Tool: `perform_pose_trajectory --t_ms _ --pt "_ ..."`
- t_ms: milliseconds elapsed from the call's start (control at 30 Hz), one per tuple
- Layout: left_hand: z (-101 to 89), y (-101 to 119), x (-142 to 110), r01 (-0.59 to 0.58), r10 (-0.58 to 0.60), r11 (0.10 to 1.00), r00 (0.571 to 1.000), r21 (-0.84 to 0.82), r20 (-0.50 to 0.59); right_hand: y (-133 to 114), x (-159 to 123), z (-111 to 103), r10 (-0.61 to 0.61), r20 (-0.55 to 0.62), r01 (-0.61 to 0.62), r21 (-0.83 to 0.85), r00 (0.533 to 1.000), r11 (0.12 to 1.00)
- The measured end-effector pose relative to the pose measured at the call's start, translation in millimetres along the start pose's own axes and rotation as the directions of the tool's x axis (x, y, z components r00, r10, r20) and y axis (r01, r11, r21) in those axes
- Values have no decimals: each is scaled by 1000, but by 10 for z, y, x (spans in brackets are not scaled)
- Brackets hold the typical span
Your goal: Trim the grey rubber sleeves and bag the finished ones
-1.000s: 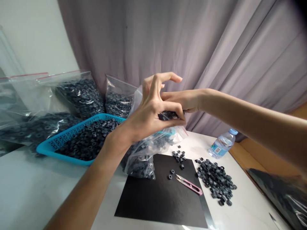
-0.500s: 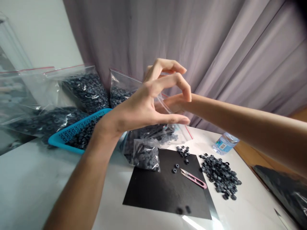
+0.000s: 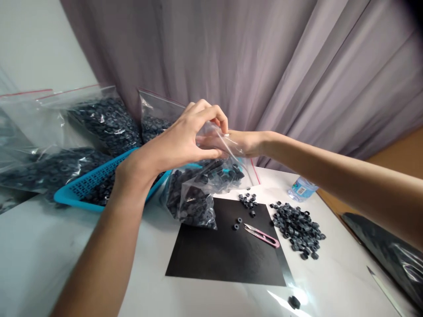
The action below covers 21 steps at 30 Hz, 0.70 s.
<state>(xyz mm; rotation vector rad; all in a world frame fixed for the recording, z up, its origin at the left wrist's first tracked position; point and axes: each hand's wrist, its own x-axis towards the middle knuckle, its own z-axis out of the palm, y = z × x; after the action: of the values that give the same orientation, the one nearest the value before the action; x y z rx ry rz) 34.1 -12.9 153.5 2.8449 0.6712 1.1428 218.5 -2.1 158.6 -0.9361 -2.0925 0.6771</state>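
Left hand (image 3: 180, 143) pinching the mouth of the clear bag (image 3: 201, 185) of black rings; right hand (image 3: 243, 143) grip clamped on it too, above the table (image 3: 49, 255).

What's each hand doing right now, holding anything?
Left hand: closed, fingers pinching the top of the clear zip bag of black rings.
Right hand: at the bag's mouth, partly hidden; grip cannot be told.

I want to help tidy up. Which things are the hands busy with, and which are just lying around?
Busy with:
left hand and right hand, both gripping the clear bag
the little black rings inside it

Lying around:
pink snips
black mat
loose ring pile
blue basket
water bottle
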Motion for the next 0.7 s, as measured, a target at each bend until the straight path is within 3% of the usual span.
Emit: perform_pose_trajectory --t_ms 67,100,200,300,367,400,467,533,567,633,700 --pt "-18 29 3 3 -2 1000 1000 5 -25 -1 -3 -25 30 289 -60 94 957 994" --pt "-33 41 0 0 0 1000 999 6 -40 -11 -5 -47 34 338 -75 109 940 991" --pt "-91 67 -16 -11 11 1000 998 17 -57 -118 -79 -144 57 296 -85 85 954 993" --pt "-148 68 -41 -16 18 999 997 31 -73 -336 -387 -218 -36 72 46 -143 997 989" --pt "-175 50 -61 3 0 1000 992 18 -125 -460 -766 -225 -169 -167 107 -329 971 938" --pt "-185 36 -71 19 -18 1000 986 4 -166 -485 -1004 -219 -194 -251 71 -431 948 900" --pt "-201 2 -86 62 -64 998 960 -16 -271 -414 -1556 -198 -171 -365 -79 -579 915 812" --pt "-215 -27 -93 94 -92 996 937 -10 -336 -179 -2162 -158 -92 -430 -225 -631 898 743" --pt "-223 -35 -94 103 -97 995 938 0 -332 -18 -2464 -120 -1 -401 -278 -636 916 720" --pt "-240 -31 -90 111 -93 993 958 50 -271 330 -3018 24 58 -282 -241 -677 958 696" --pt "-253 1 -82 112 -82 985 975 135 -208 631 -3446 292 15 -181 -139 -700 983 700"
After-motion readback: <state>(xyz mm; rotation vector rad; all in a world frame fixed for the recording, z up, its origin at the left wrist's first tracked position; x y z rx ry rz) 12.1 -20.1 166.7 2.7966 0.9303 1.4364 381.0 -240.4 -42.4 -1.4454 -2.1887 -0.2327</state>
